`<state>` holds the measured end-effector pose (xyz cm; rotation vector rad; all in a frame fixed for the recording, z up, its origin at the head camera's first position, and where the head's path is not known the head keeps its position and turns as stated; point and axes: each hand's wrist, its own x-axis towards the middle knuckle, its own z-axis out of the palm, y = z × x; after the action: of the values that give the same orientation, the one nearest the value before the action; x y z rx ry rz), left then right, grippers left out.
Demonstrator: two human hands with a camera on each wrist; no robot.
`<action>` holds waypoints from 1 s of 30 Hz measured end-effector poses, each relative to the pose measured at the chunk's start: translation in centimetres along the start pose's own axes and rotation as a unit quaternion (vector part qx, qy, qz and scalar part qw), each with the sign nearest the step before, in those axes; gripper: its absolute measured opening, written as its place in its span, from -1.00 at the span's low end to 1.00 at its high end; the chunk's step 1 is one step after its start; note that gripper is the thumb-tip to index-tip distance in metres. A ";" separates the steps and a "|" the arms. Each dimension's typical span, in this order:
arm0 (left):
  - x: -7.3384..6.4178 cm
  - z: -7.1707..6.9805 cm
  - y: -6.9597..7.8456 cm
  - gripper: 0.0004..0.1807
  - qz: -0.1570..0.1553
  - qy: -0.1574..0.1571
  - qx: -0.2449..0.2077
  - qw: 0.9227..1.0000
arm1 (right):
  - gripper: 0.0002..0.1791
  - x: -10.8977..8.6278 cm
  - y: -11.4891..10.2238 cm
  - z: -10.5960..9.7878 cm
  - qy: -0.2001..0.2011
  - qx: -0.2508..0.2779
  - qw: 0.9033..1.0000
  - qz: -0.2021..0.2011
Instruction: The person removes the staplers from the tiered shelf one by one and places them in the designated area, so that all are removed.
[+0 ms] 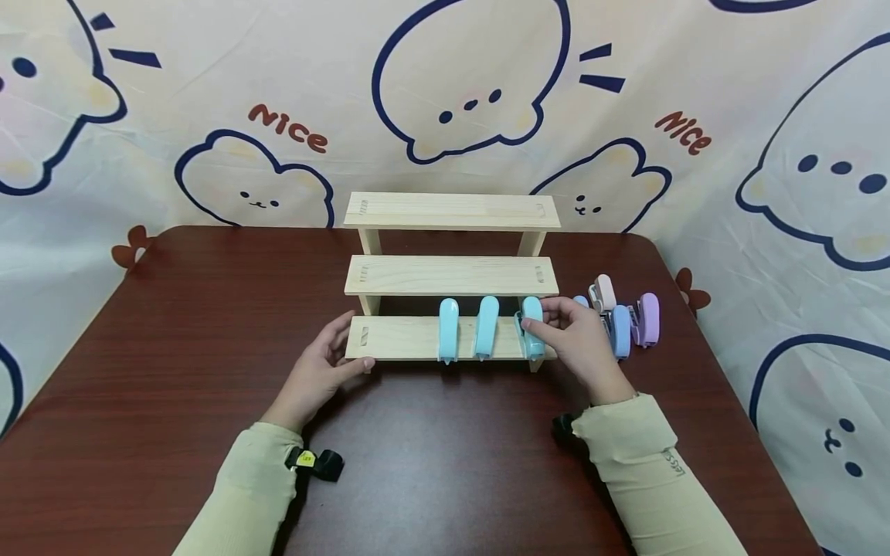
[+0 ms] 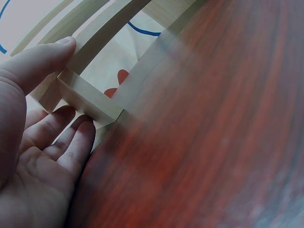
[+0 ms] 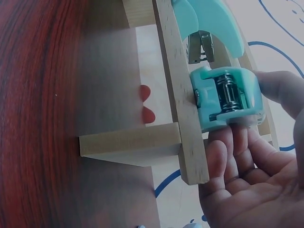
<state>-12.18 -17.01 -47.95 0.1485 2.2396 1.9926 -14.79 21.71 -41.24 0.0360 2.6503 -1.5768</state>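
Observation:
A three-tier wooden shelf (image 1: 450,276) stands on the table. On its lowest board, two teal staplers (image 1: 448,330) sit upright side by side, and a third teal stapler (image 1: 533,328) is at the right end. My right hand (image 1: 580,344) pinches that third stapler between thumb and fingers; in the right wrist view its spring (image 3: 229,92) faces the camera, with its base against the board. My left hand (image 1: 320,374) grips the left end of the lowest board, the thumb on its front edge and the other fingers around its end and side.
Right of the shelf, close beyond my right hand, are a purple stapler (image 1: 648,320), a blue stapler (image 1: 620,332) and a white stapler (image 1: 602,293). Part of another blue one shows behind the hand. A printed cloth (image 1: 278,62) hangs behind the dark wooden table (image 1: 445,479).

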 end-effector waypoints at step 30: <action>0.0 0.1 0.1 0.01 -0.002 0.000 0.003 1.000 | -0.50 -1.9 1.2 -1.1 0.041 -0.014 0.999 -0.006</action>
<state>-12.16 -16.91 -47.89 0.1444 2.2438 1.9849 -12.90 23.28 -41.66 0.0845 2.7398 -1.5735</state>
